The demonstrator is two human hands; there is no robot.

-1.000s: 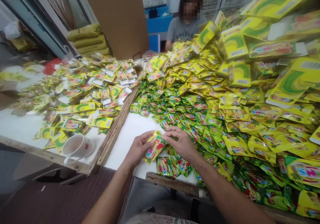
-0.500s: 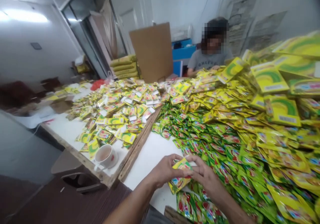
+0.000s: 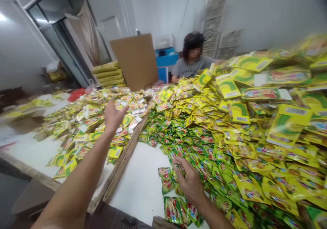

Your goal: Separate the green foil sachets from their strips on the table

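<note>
My left hand [image 3: 113,116] is stretched out over a heap of small yellow and green boxes [image 3: 89,136] on the left table. It is blurred, its thumb stands apart from the fingers, and no item shows in it. My right hand [image 3: 188,178] hovers at the edge of a pile of green sachets [image 3: 204,150]. Its fingers are curved, with a gap to the thumb, and nothing shows between them. Several green sachets [image 3: 176,210] with red pictures lie on the white tabletop [image 3: 138,178] beside and below that hand.
Yellow sachets [image 3: 258,184] and larger yellow boxes [image 3: 288,123] are heaped high on the right. A wooden edge strip [image 3: 125,161] divides the two tables. Behind stand a cardboard sheet [image 3: 135,60] and stacked yellow sacks [image 3: 108,74]. A person [image 3: 190,60] sits across the table.
The small yellow box that both hands held has left them. My left hand has swung forward and left over the boxes; my right hand has come to the green sachets. The view has turned right.
</note>
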